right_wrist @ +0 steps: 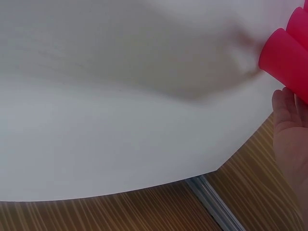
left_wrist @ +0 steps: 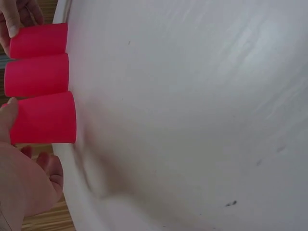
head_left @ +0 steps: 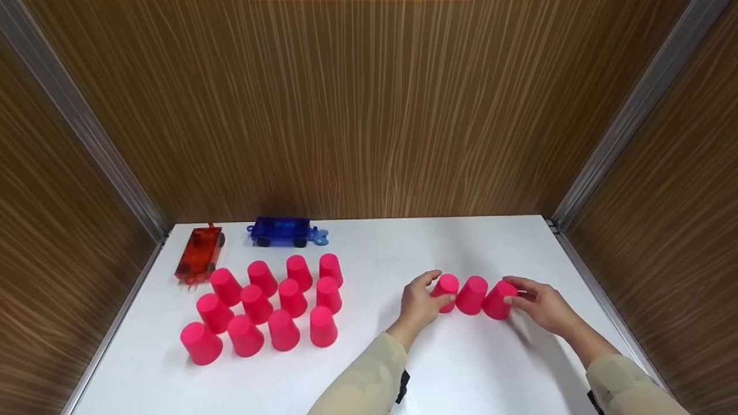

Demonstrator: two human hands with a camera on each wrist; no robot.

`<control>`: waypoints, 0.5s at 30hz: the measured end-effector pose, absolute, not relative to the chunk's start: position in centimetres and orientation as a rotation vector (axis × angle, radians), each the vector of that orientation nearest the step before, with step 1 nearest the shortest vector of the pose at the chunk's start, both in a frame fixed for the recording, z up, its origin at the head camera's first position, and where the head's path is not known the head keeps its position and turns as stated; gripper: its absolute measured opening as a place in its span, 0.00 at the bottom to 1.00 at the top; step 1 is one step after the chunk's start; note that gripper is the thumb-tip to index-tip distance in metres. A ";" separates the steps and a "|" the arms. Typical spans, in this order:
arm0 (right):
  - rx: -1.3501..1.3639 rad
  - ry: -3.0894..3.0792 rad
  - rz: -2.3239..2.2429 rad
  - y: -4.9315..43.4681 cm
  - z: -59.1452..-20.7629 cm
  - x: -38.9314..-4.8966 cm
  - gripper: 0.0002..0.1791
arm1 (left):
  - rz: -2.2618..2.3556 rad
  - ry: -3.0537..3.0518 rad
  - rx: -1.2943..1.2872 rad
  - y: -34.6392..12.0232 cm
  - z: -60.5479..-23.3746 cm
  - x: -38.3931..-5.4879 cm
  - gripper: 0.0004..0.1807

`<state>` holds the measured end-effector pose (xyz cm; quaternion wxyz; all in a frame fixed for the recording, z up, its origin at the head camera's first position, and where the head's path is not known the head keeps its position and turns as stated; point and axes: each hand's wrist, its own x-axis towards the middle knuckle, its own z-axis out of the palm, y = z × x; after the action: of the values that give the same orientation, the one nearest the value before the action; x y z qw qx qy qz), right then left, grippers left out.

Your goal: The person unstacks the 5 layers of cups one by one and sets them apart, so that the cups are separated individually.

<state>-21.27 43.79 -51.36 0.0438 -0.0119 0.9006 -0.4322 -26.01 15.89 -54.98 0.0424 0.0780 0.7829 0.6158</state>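
Observation:
Three pink cups stand upside down in a row at the right of the white table. My left hand (head_left: 420, 301) holds the left cup (head_left: 447, 283), its thumb across the near side and its fingers around the far side. The middle cup (head_left: 472, 295) stands close between the other two, with no hand on it. At the other end, my right hand (head_left: 545, 306) grips the right cup (head_left: 497, 302) between thumb and fingers. The left wrist view shows the left cup (left_wrist: 45, 119) nearest, under the left thumb. In the right wrist view, the right cup (right_wrist: 284, 60) is partly cut off.
Several more upside-down pink cups (head_left: 257, 304) stand in rows at the left. Behind them are a red toy wagon (head_left: 199, 253) and a blue toy wagon (head_left: 282, 230). Wood-patterned panels (head_left: 369, 115) enclose the white table (head_left: 380, 369) at the back and sides.

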 end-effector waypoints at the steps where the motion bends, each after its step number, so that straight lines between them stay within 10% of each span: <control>1: -0.036 2.754 -1.322 43.8 -51.4 -21.3 0.35 | 1.893 2.391 0.241 15.7 -55.1 -26.0 0.30; 15: -0.033 2.762 -1.290 43.7 -51.3 -21.2 0.36 | 2.255 2.693 -0.039 11.6 -56.5 -26.5 0.24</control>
<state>-21.21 43.65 -51.33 0.0464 -0.0107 0.9050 -0.4226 -26.54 11.55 -56.51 -0.1843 -0.0108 0.7535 0.6310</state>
